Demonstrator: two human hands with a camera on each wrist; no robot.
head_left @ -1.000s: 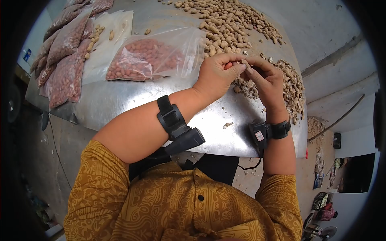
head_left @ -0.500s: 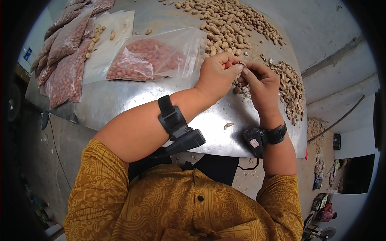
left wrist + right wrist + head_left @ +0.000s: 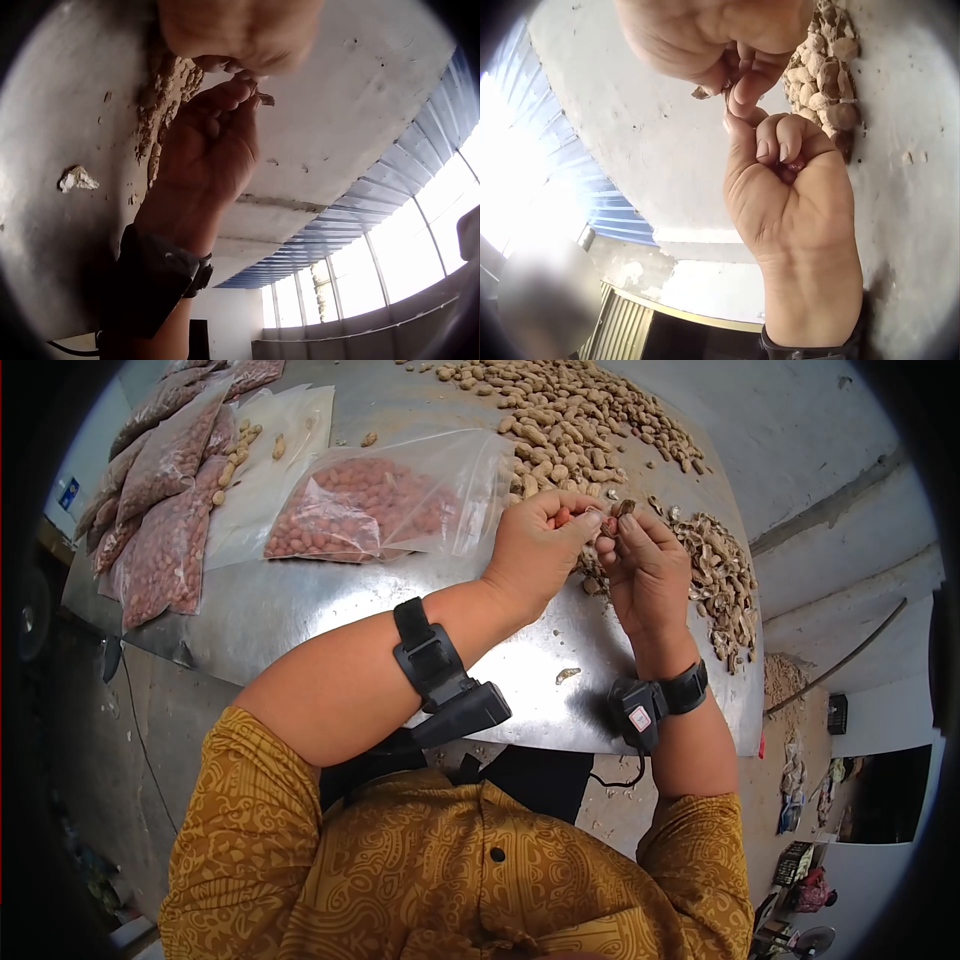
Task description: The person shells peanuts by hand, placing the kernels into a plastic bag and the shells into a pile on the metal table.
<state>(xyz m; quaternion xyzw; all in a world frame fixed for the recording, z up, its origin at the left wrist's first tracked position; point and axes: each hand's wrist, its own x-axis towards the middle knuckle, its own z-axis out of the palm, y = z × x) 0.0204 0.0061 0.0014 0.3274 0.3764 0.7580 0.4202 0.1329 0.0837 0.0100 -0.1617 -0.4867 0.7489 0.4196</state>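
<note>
In the head view my left hand (image 3: 535, 555) and right hand (image 3: 650, 575) meet fingertip to fingertip over the metal table (image 3: 520, 660). The right thumb and fingers pinch a broken peanut shell (image 3: 626, 507), whose brown edge sticks up. Beside it a pinkish kernel (image 3: 608, 526) shows between the two hands' fingertips. Curled left fingers hold reddish peanut kernels (image 3: 791, 171), partly hidden in the palm. In the left wrist view a bit of shell (image 3: 266, 99) juts past the right fingertips.
Whole peanuts (image 3: 560, 430) are heaped beyond the hands, with empty shells (image 3: 725, 575) piled to the right. A clear bag of red kernels (image 3: 360, 505) lies left of the hands. Filled bags (image 3: 165, 480) are stacked far left. A loose shell scrap (image 3: 567, 675) lies near the table's front edge.
My right hand has turned and shifted slightly left. The shell between the fingertips now stands apart, with a pinkish kernel showing. The left hand has stayed nearly still.
</note>
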